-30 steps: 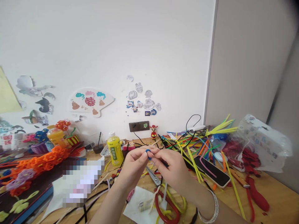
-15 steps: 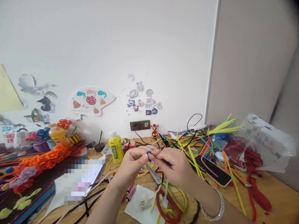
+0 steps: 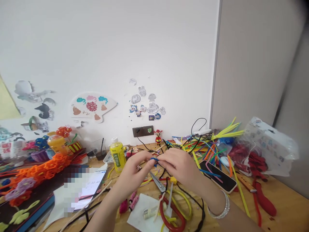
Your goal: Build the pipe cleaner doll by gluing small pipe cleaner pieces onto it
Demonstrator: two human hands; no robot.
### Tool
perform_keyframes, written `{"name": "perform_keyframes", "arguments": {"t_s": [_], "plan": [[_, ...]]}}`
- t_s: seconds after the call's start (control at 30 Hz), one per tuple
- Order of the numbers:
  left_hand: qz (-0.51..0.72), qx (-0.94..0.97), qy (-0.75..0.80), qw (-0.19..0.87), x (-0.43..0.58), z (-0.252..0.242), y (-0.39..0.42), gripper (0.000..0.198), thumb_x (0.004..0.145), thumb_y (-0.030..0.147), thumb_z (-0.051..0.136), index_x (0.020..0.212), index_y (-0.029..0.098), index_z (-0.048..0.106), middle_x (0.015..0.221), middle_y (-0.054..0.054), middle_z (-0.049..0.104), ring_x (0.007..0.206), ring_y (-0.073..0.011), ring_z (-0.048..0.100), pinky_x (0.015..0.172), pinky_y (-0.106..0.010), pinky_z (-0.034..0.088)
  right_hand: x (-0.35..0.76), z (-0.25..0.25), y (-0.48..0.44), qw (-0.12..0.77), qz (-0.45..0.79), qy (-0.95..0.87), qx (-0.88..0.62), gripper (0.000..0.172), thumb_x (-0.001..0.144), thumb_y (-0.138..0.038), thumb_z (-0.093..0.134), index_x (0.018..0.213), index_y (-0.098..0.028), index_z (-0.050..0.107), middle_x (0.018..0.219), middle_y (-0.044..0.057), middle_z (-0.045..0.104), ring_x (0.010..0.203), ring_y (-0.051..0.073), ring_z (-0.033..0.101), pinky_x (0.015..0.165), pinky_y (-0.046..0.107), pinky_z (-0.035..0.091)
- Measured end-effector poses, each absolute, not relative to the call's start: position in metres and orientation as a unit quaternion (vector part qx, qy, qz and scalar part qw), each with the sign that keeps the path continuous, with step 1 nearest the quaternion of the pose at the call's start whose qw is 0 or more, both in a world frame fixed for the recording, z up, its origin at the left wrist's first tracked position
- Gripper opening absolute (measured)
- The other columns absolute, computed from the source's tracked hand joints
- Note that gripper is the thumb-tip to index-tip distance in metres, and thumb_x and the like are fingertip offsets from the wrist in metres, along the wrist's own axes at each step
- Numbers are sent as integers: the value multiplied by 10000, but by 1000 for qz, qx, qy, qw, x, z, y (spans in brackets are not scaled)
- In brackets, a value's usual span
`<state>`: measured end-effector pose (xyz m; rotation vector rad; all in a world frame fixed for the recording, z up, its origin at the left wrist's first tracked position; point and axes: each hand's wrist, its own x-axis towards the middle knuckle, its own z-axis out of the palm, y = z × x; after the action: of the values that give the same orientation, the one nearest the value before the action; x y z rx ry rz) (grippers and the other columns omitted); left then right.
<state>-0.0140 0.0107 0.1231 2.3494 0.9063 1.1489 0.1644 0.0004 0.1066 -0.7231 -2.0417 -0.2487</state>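
A: What fills most of the view?
B: A white wall, with a fan and stickers stuck low on it. Below it is a wooden table, crowded almost edge to edge.

A: What is on the table?
B: At far right a plastic bag sits in the corner, with red pieces just beside it. At far left, orange flowers lie on a dark board. Between the bag and the middle is a loose pile of coloured stems. A phone lies face up at its near edge, with thin stems across the screen.

A: Is anything upright?
B: 1 yellow bottle, capped, stands left of the hands and near the wall.

A: Where are the hands?
B: The left hand and right hand meet over the middle of the table. The right wrist wears a bracelet. On the table just below them lie scissors, with a white paper and a red loop nearer the person.

A: What do they hold?
B: A blue stem. Each hand pinches it tightly between thumb and fingertips, and the 2 sets of fingertips nearly touch.

A: So it is off the table?
B: Yes. It is raised above the table, right between the 2 hands.
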Motion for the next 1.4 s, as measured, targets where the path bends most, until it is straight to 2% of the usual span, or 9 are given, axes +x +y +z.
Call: {"name": "perform_keyframes", "arguments": {"t_s": [0.23, 0.33, 0.43, 0.53, 0.73, 0.87, 1.13, 1.27, 1.4], "plan": [[369, 841, 360, 164, -13, 100, 5, 275, 840, 309, 424, 623, 195, 548, 630, 3, 531, 613, -152, 470, 582, -234, 367, 168, 106, 10, 334, -173, -874, -306, 168, 846, -223, 521, 744, -186, 649, 664, 16, 587, 692, 156, 459, 605, 262, 373], [361, 831, 385, 176, -13, 80, 8, 272, 826, 325, 437, 611, 199, 547, 620, 3, 547, 598, -159, 475, 564, -236, 357, 165, 98, 17, 299, -222, -879, -296, 199, 849, -227, 514, 692, -200, 634, 689, 13, 570, 739, 164, 441, 712, 309, 374], [382, 803, 414, 194, -12, 61, 11, 298, 819, 334, 433, 569, 196, 516, 585, 3, 532, 578, -160, 476, 553, -239, 357, 164, 88, 20, 327, -259, -861, -293, 169, 849, -178, 500, 747, -196, 633, 878, 36, 599, 852, 183, 444, 881, 402, 314], [428, 749, 453, 226, -11, 45, 15, 333, 807, 369, 423, 528, 195, 475, 535, 11, 495, 543, -156, 466, 526, -238, 360, 171, 75, 18, 379, -255, -835, -306, 182, 862, -139, 450, 919, -182, 618, 982, 66, 601, 885, 187, 448, 873, 384, 331], [478, 668, 499, 275, -16, 27, 19, 321, 774, 423, 446, 549, 195, 472, 527, 18, 480, 546, -160, 473, 521, -238, 368, 202, 28, 17, 401, -100, -788, -456, 185, 861, -188, 425, 898, -167, 605, 801, 56, 628, 751, 172, 532, 679, 298, 408], [494, 645, 517, 269, -18, 23, 21, 339, 767, 447, 451, 539, 196, 459, 514, 21, 471, 540, -158, 459, 519, -238, 355, 213, 5, 20, 308, 13, -751, -584, 138, 806, -206, 485, 855, -186, 612, 751, 33, 627, 688, 175, 563, 612, 279, 417], [508, 633, 481, 332, -11, 11, 22, 340, 763, 477, 490, 596, 181, 516, 567, 16, 498, 589, -160, 479, 568, -242, 385, 224, -4, 31, 286, 6, -726, -626, 179, 714, -189, 586, 888, -161, 612, 904, 101, 625, 909, 260, 543, 788, 365, 415], [486, 645, 460, 368, -6, 6, 20, 339, 758, 478, 502, 622, 173, 553, 578, 8, 523, 594, -163, 494, 572, -246, 399, 215, -4, 29, 385, 147, -710, -571, 207, 752, -230, 565, 941, -155, 604, 958, 95, 624, 921, 229, 558, 827, 364, 427], [429, 708, 434, 354, 0, 6, 12, 338, 774, 445, 494, 596, 170, 578, 575, -8, 556, 594, -171, 510, 574, -252, 400, 189, 3, 16, 489, 355, -674, -426, 342, 845, -387, 467, 1077, -154, 561, 1018, 92, 624, 926, 186, 586, 811, 325, 459]]}}
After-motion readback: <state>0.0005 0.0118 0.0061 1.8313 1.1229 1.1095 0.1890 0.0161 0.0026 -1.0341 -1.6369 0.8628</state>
